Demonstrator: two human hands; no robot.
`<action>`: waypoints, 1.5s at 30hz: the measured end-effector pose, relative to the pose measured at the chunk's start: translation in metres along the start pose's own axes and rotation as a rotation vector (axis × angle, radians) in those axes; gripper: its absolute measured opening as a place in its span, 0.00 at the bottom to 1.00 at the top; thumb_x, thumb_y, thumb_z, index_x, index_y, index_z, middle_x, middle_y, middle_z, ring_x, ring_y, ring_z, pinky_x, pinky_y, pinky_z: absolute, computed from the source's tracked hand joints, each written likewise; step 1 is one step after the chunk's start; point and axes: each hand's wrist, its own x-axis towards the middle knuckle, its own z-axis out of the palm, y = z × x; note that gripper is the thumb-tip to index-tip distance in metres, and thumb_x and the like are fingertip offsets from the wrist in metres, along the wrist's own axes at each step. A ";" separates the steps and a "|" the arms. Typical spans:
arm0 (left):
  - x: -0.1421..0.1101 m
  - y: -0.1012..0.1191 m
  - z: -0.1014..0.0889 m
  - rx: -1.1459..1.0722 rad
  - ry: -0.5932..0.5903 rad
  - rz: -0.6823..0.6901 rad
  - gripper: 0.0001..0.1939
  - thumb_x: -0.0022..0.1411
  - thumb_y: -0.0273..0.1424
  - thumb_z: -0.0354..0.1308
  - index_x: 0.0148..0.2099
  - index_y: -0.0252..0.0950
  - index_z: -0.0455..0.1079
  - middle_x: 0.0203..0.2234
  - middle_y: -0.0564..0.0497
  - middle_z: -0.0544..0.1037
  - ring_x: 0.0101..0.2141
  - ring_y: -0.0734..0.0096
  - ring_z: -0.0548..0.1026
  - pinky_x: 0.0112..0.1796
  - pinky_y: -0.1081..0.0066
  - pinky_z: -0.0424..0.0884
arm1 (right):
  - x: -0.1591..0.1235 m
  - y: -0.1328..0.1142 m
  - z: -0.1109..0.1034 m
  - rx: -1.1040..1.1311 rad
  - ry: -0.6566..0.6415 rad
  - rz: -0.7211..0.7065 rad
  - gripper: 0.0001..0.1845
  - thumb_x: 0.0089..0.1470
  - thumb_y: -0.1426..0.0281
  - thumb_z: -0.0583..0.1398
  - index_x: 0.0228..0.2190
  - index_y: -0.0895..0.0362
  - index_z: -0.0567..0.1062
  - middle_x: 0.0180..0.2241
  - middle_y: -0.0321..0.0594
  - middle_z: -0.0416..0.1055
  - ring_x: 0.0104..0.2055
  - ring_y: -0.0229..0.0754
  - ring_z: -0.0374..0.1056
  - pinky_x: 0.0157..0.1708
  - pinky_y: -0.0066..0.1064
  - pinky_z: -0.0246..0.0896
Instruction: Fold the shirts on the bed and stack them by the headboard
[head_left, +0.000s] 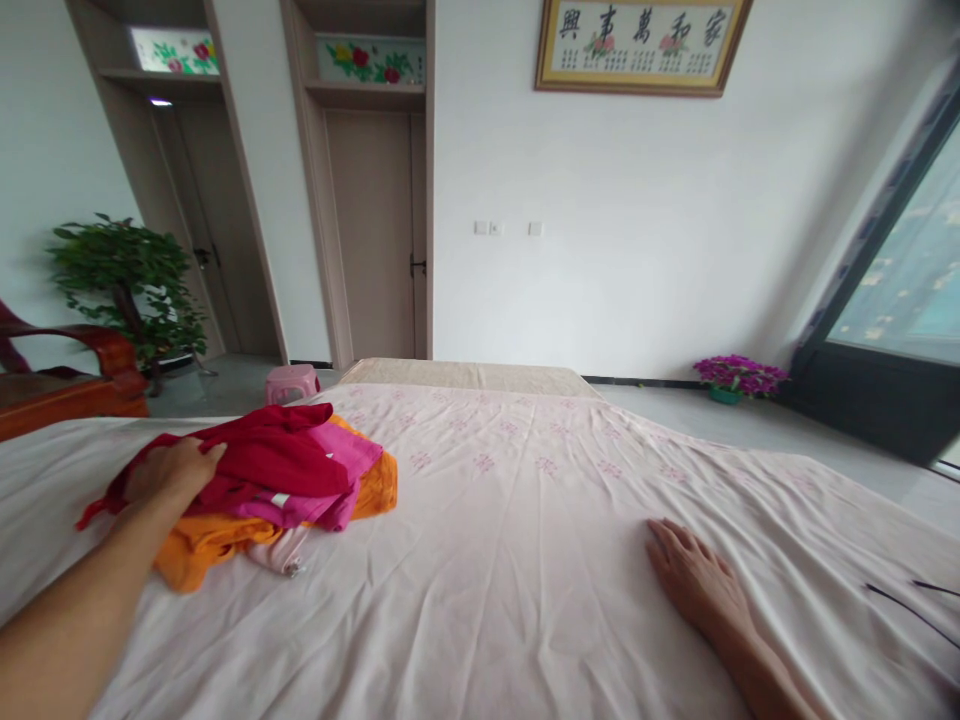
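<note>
On the left of the bed lies a stack of folded clothes. A dark red garment is on top, a magenta garment is under it, and orange cloth shows at the bottom. Pale pink fabric pokes out at the front edge. My left hand rests on the red garment with its thumb apart; the other fingertips are hard to make out. Flat on the pale floral bedsheet, my right hand lies with its fingers stretched out, holding nothing.
Two thin dark cords or wires lie at the right edge. Beyond the bed stand a pink plastic stool, a wooden armchair, a leafy potted plant and purple flowers. A closed door is behind.
</note>
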 end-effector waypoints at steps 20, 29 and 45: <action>-0.058 0.216 0.058 -0.639 -1.053 0.357 0.18 0.58 0.43 0.59 0.47 0.40 0.75 0.39 0.48 0.81 0.39 0.63 0.80 0.40 0.67 0.75 | -0.003 -0.004 -0.011 0.027 -0.031 0.025 0.28 0.64 0.58 0.44 0.61 0.51 0.65 0.64 0.42 0.59 0.64 0.49 0.56 0.61 0.42 0.49; -0.054 0.136 0.164 -0.725 -0.325 0.061 0.24 0.62 0.47 0.50 0.53 0.36 0.68 0.46 0.40 0.79 0.46 0.59 0.78 0.48 0.61 0.73 | -0.002 -0.004 -0.007 0.040 -0.003 0.026 0.27 0.64 0.59 0.46 0.60 0.50 0.65 0.64 0.41 0.60 0.63 0.49 0.56 0.61 0.42 0.48; -0.019 -0.032 0.195 0.118 -0.309 0.503 0.28 0.59 0.26 0.42 0.58 0.31 0.69 0.57 0.41 0.73 0.57 0.57 0.70 0.61 0.53 0.58 | -0.001 0.002 -0.007 0.072 0.008 -0.001 0.27 0.65 0.58 0.45 0.60 0.50 0.66 0.63 0.40 0.61 0.62 0.49 0.58 0.58 0.43 0.53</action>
